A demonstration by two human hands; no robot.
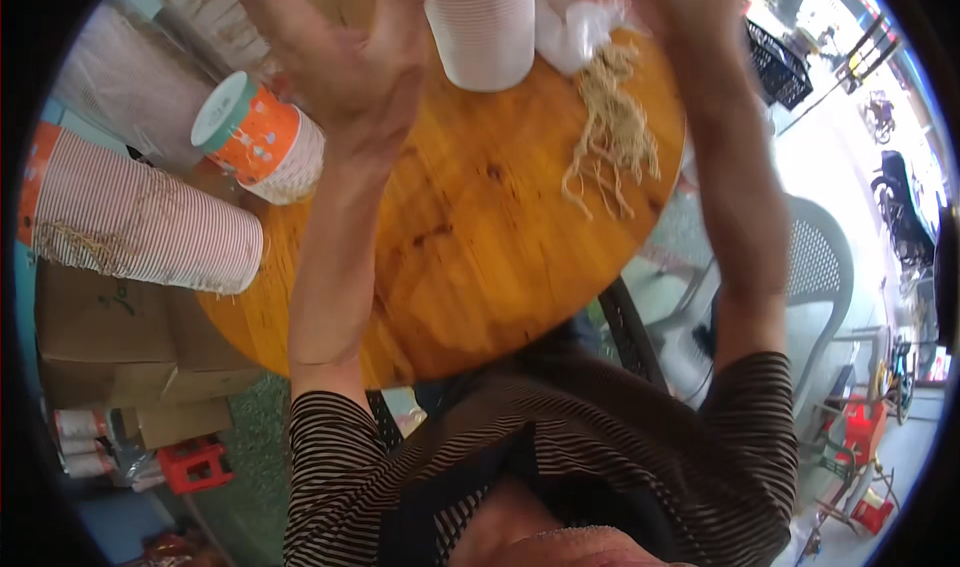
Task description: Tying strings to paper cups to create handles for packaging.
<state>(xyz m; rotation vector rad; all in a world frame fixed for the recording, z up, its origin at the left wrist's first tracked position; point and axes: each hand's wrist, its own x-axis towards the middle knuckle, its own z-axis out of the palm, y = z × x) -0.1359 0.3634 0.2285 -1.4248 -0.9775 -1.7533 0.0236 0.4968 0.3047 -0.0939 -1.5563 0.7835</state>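
A tall stack of white paper cups (pixel 485 32) stands at the far side of the round wooden table, its top cut off by the upper edge. My left hand (pixel 350 62) is raised just left of this stack, thumb and fingers spread apart; some fingertips run out of view. Whether the thumb touches the cups I cannot tell. My right hand (pixel 690 2) is blurred at the upper edge, right of the stack, with its fingers out of view. Between the stack and my right forearm lies a bundle of beige strings (pixel 615 117), beside a clear plastic bag (pixel 575 32).
At the table's left lie a long stack of cups (pixel 150 207) with strings on it and a shorter orange-patterned stack (pixel 260 137). Cardboard boxes (pixel 110 317) and a red plastic stool (pixel 195 464) are below left. A grey chair (pixel 820 257) stands right of the table (pixel 480 267).
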